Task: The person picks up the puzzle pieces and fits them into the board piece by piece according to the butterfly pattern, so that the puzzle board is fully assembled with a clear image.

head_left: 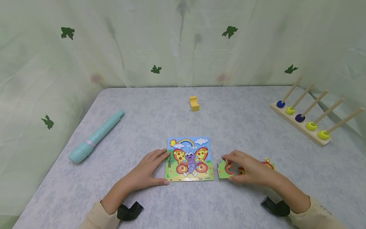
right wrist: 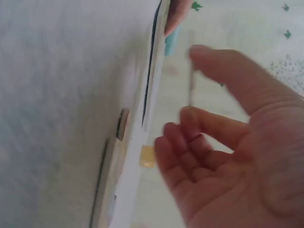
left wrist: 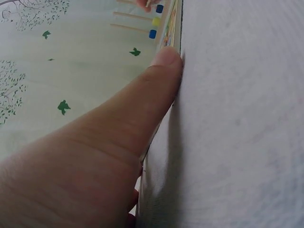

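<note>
A square butterfly puzzle (head_left: 189, 159) lies flat on the table, its picture whole. My left hand (head_left: 150, 168) rests at its left side, fingers against the upper left edge and thumb at the lower left corner. To the right of the puzzle, my right hand (head_left: 248, 167) pinches a thin puzzle piece (right wrist: 192, 88) between thumb and index finger. The right wrist view shows it edge-on and raised off the table. From above, a green piece with a red swirl (head_left: 224, 170) shows by those fingertips. More pieces (head_left: 267, 163) lie partly hidden under the hand.
A yellow block (head_left: 194, 104) sits farther back, behind the puzzle. At the left lies a closed turquoise umbrella (head_left: 97, 136). A wooden peg rack (head_left: 300, 122) with blue and yellow beads stands at the far right. Pale printed cloth (head_left: 183, 44) hangs behind the table.
</note>
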Demonstrator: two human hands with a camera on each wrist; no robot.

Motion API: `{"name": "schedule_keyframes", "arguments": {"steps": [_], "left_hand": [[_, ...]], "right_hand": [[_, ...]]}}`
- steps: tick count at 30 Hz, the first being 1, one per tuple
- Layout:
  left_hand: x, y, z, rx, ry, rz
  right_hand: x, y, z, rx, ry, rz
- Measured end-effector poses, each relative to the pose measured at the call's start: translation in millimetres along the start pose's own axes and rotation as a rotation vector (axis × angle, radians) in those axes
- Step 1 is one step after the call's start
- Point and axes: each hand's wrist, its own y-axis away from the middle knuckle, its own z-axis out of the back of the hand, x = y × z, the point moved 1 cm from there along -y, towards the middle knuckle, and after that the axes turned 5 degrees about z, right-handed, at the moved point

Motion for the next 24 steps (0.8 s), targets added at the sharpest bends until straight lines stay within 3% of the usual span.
{"name": "schedule_keyframes", "arguments": {"steps": [11, 17, 24], "left_hand": [[-0.6, -0.3, 0.0, 0.002, 0.003, -0.002], [0.5, -0.6, 0.9, 0.001, 0.008, -0.005], [2.8, 0.8, 2.6, -0.011, 0.02, -0.023]], "right_hand": [[41, -36.0, -4, -0.17, -0.041, 0.203], [58, -61.1, -24, -0.175, -0.109, 0.194], [61, -84.6, -49, -0.083, -0.069, 0.123]]}}
